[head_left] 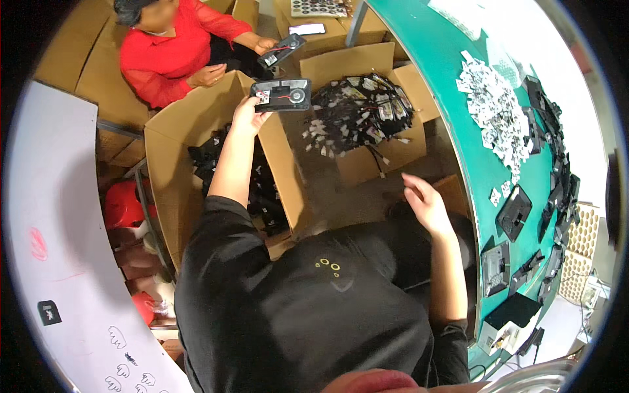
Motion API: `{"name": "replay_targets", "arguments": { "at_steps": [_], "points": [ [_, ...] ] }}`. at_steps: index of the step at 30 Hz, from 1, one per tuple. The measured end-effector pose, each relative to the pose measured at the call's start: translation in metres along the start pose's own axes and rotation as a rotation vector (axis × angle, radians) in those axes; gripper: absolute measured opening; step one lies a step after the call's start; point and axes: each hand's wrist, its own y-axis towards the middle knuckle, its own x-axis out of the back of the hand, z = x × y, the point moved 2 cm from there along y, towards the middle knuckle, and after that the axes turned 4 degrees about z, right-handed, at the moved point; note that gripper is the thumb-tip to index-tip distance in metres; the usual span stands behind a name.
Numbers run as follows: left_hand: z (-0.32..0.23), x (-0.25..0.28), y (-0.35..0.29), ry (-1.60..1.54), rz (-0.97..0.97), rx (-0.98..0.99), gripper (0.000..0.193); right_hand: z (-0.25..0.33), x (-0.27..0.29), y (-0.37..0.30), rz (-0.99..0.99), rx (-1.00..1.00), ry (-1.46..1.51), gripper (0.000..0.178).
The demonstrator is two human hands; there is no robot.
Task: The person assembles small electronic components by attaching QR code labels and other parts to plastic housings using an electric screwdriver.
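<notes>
My left hand [246,118] grips a black rectangular plastic casing [280,103] by its near left corner, over the wall of a tall cardboard box [286,173]. Inside the casing are a round speaker, a thin red wire and a small white-labelled part. My right hand [427,204] hovers above my right thigh, loosely curved with thumb and index finger apart. It holds nothing that I can see. Across from me, a co-worker in a red top [164,56] holds a similar black casing [282,51].
An open box [357,167] holds a heap of black wired parts with white connectors. Black pieces [263,196] lie in the tall box. On the green table [432,39] to my right are small white pieces [491,108] and black casings [514,213]. A white board [56,196] flanks my left.
</notes>
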Motion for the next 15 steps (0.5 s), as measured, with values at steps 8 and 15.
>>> {"name": "replay_targets", "arguments": {
  "at_steps": [8, 15],
  "points": [
    [-0.005, 0.02, 0.029, 0.01, 0.001, -0.051, 0.022, -0.001, -0.007, -0.041, 0.089, -0.059, -0.62, 0.029],
    [0.009, 0.024, 0.054, -0.121, 0.065, -0.079, 0.024, -0.007, -0.009, -0.038, 0.126, -0.089, -0.699, 0.026]
  ]
}}
